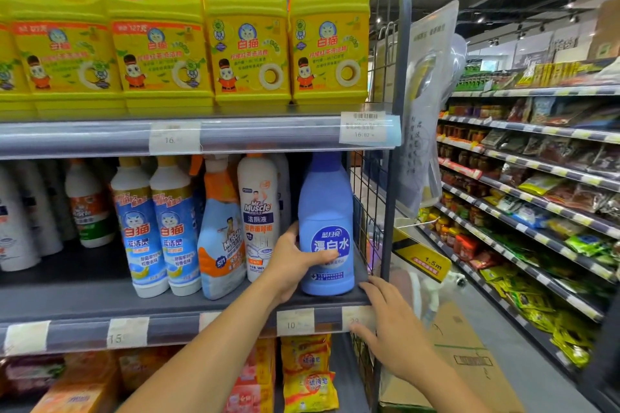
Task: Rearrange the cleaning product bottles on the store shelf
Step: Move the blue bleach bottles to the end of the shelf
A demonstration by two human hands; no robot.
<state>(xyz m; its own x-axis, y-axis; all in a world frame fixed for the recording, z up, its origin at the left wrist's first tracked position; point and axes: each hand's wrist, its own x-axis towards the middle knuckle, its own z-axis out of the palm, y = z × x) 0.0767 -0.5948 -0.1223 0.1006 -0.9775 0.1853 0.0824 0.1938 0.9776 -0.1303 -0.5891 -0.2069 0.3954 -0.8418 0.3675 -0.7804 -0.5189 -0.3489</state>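
Observation:
A blue bleach bottle [327, 211] stands upright at the right end of the middle shelf [100, 298], next to the wire side panel. My left hand [292, 261] is wrapped around its lower left side, thumb across the label. My right hand [389, 322] rests with fingers apart on the shelf's front right corner, holding nothing. Left of the blue bottle stand a white Mr Muscle bottle [258, 214], an orange-and-blue spray bottle [221, 235] and two white-and-blue cleaner bottles [161, 231].
Large yellow detergent jugs [248, 40] fill the shelf above. More white bottles [87, 204] stand at the left. Yellow packets [308, 375] lie on the shelf below. A cardboard box [466, 352] sits on the aisle floor at the right, before food shelves [536, 184].

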